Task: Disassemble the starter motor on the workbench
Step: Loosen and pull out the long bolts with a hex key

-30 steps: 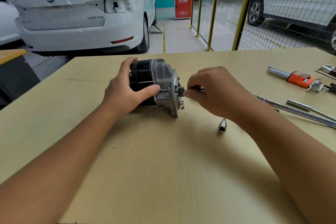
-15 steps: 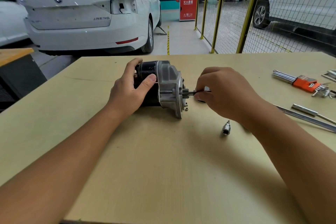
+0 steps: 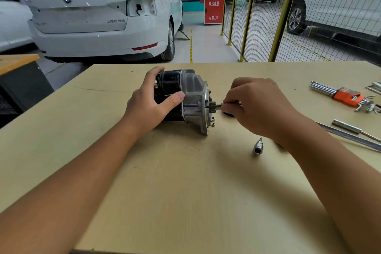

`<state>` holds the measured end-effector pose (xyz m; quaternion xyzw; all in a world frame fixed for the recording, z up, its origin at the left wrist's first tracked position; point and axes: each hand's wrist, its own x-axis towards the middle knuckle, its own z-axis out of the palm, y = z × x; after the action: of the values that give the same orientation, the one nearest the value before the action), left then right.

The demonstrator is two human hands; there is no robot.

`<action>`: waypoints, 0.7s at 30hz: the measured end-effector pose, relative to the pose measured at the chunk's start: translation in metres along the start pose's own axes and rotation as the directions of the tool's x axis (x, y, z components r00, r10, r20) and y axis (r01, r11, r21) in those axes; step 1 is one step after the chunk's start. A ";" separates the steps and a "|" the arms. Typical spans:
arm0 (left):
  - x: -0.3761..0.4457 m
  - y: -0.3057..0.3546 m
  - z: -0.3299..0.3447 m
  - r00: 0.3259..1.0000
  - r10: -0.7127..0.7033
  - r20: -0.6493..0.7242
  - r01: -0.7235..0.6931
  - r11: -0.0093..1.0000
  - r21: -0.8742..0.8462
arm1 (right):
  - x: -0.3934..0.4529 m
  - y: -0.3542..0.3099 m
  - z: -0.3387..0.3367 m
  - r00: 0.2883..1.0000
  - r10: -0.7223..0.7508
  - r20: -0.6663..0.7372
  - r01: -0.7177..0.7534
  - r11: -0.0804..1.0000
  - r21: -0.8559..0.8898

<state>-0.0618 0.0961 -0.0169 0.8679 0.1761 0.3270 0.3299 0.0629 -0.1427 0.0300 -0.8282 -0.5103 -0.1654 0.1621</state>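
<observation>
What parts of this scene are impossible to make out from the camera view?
- Head view: the tool's handle, buried inside the right hand.
- The starter motor's rear end, covered by the left hand.
- The hex key set's size markings, too small.
- The long metal bar, cut off by the right edge.

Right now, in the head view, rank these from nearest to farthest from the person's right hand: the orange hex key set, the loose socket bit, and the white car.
1. The socket bit, on the workbench just below the right hand, towards the person.
2. The orange hex key set, on the bench out to the right.
3. The white car, beyond the bench, far left.
</observation>
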 end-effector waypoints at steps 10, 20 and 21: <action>-0.002 0.004 -0.002 0.999 -0.032 0.013 0.032 0.999 0.003 | 0.002 0.002 0.003 1.000 -0.009 -0.011 0.011 0.983 0.184; -0.005 0.015 -0.003 0.996 -0.076 0.042 0.072 0.994 0.077 | 0.002 0.007 0.005 1.000 -0.016 -0.010 0.018 0.986 0.168; -0.005 0.016 -0.003 0.996 -0.077 0.042 0.074 0.994 0.082 | 0.002 0.008 0.005 1.000 -0.013 -0.020 0.016 0.986 0.167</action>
<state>-0.0665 0.0836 -0.0065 0.8803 0.2143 0.2874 0.3107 0.0713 -0.1420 0.0263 -0.8064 -0.5268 -0.1312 0.2346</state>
